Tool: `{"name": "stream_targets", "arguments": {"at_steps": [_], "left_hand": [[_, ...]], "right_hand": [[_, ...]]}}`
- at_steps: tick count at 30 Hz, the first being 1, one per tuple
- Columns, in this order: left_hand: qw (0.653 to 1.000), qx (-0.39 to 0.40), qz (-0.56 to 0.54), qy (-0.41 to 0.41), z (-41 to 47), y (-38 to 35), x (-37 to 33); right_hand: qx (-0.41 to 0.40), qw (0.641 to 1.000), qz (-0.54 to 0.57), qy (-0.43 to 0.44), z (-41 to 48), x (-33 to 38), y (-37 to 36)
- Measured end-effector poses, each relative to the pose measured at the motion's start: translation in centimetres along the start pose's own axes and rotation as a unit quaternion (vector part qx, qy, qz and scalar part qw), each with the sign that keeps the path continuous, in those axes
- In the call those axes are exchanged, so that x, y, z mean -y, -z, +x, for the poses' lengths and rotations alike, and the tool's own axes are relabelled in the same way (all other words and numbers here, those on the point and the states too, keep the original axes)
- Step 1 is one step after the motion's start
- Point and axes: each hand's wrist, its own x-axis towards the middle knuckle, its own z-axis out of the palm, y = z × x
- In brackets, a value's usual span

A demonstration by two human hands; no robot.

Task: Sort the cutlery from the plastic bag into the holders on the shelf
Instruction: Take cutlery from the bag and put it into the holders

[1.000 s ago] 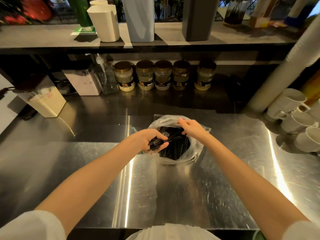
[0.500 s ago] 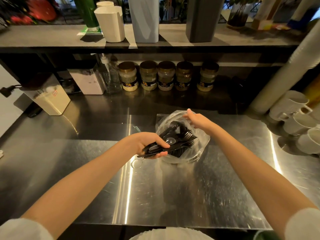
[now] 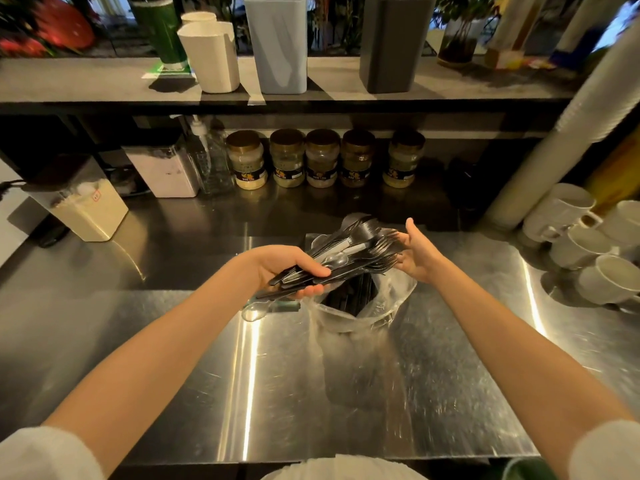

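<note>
So, my left hand [image 3: 291,268] grips a mixed cutlery bundle [image 3: 349,258] just above the bag [image 3: 363,317], near side; right hand [image 3: 419,254] open beside the fork tips [image 3: 388,244]. Possibly the clear spoon [image 3: 254,311] dangles loose: slack grip, it drops.

Five lidded jars [image 3: 322,159] in a row, clear pump bottle [image 3: 209,161] beside them, steel counter [image 3: 156,341], white mugs [image 3: 571,216] at right

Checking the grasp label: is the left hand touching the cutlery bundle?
Touching. In the head view the left hand grips the cutlery bundle by its handles, thumb over, fingers under.
</note>
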Motion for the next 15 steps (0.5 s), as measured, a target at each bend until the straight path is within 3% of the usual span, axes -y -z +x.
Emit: {"name": "stream_targets", "arguments": {"at_steps": [4,9,15], "left_hand": [[0.998,0.016,-0.023,-0.053,-0.4,0.0,-1.4],[0.99,0.042,-0.099,-0.087,1.2,-0.6,-3.5],[0.988,0.007,-0.014,-0.152,4.2,-2.2,-4.6]], "right_hand": [[0.081,0.996,-0.027,-0.005,-0.5,0.2,0.4],[0.197,0.955,-0.217,0.038,-1.4,1.0,-1.2],[0.227,0.968,-0.062,0.092,-0.7,1.4,-3.9]]}}
